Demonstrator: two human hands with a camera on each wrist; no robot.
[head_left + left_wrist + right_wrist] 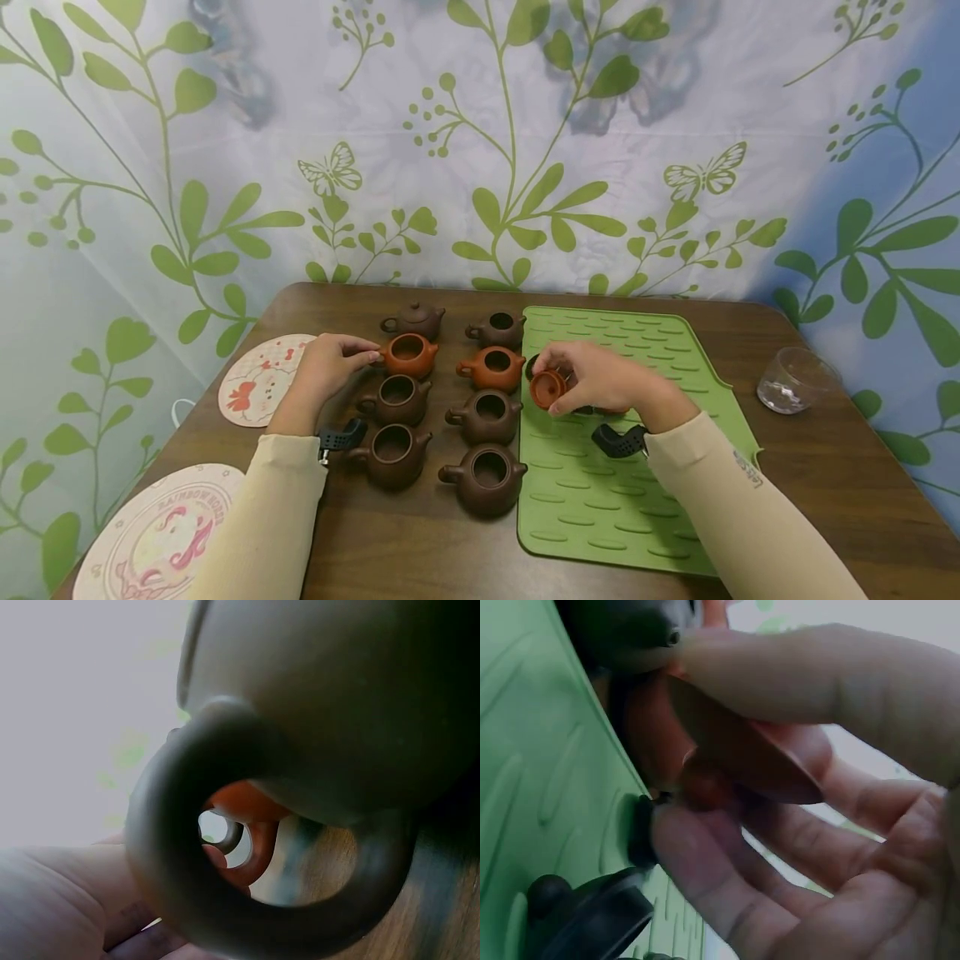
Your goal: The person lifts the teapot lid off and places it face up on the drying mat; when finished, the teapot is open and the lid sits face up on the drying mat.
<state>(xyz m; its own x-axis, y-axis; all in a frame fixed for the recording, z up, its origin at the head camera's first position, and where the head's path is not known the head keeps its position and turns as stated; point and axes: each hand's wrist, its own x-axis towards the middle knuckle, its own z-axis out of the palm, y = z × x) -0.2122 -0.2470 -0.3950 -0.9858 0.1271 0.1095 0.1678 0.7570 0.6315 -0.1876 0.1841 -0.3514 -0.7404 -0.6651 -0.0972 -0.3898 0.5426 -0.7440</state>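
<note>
My left hand (324, 367) pinches the handle of an open orange-red teapot (422, 364) in the left column. In the left wrist view a dark brown teapot's handle (169, 817) fills the foreground, partly hiding the fingers. Over the green mat's left edge, my right hand (603, 379) grips a small orange-red teapot lid (548, 389) between thumb and fingers. Its hollow underside faces up in the head view; the right wrist view shows the lid (742, 746) tilted, its knob below. Beside it stands a second open orange-red teapot (498, 382).
Several dark brown teapots, such as one lidless at the front (480, 498) and one lidded at the back (417, 319), form two columns. Dark lids (592, 915) lie on the green mat (570, 533). A clear glass (783, 392) stands right; round printed placemats (242, 400) lie left.
</note>
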